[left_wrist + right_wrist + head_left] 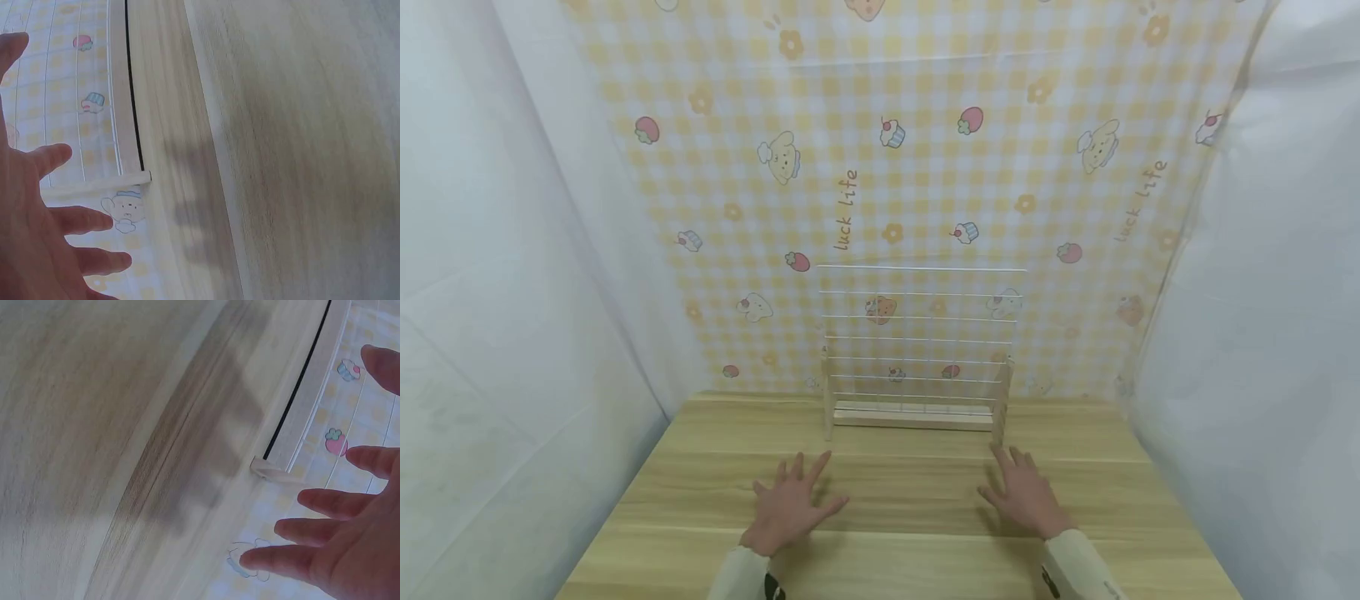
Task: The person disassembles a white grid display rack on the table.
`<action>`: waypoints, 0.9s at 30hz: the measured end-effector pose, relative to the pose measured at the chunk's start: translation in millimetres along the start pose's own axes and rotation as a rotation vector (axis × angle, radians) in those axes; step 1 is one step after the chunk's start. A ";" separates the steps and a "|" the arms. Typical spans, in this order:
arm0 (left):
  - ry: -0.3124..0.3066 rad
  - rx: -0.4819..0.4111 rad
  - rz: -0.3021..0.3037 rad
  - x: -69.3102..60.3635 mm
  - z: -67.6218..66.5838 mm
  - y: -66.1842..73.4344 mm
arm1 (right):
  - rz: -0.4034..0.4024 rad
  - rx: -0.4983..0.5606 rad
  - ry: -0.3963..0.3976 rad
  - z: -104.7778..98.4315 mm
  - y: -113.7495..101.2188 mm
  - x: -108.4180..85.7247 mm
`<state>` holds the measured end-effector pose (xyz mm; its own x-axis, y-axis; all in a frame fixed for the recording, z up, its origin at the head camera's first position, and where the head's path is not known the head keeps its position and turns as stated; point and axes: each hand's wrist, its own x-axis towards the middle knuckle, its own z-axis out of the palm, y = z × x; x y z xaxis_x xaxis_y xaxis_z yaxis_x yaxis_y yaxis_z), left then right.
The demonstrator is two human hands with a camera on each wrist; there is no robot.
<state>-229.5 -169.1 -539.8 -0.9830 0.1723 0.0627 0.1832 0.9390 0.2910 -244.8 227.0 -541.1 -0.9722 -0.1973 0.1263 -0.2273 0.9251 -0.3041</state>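
Observation:
A rack of thin white wires with a pale wooden base bar (913,416) stands upright at the back of the wooden table (910,492). In front of its left side, the left hand (790,507) is spread palm down and holds nothing. The right hand (1027,495) is spread likewise near the rack's right foot, also empty. In the left wrist view the left hand (44,219) has its fingers apart, with the rack's wooden bar (122,87) beyond. In the right wrist view the right hand (350,537) shows separated fingers beside the bar (306,394).
A yellow checked cloth with cartoon prints (925,183) hangs behind the rack. White sheets enclose the left side (497,250) and the right side (1270,292) of the table.

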 end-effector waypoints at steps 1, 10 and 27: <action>0.000 -0.014 -0.003 0.2 -0.2 -1.5 | 0.002 0.030 -0.001 -0.2 1.1 0.2; 0.001 -0.173 -0.004 11.7 -10.1 -7.1 | 0.070 0.374 -0.034 -11.2 7.4 12.2; 0.083 -0.593 -0.057 62.8 -55.0 -25.4 | 0.180 0.531 -0.106 -65.4 23.0 49.7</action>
<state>-295.4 -198.5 -490.8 -0.9918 0.0802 0.0992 0.1276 0.6156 0.7777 -294.6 259.7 -480.0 -0.9925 -0.1079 -0.0584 -0.0280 0.6629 -0.7482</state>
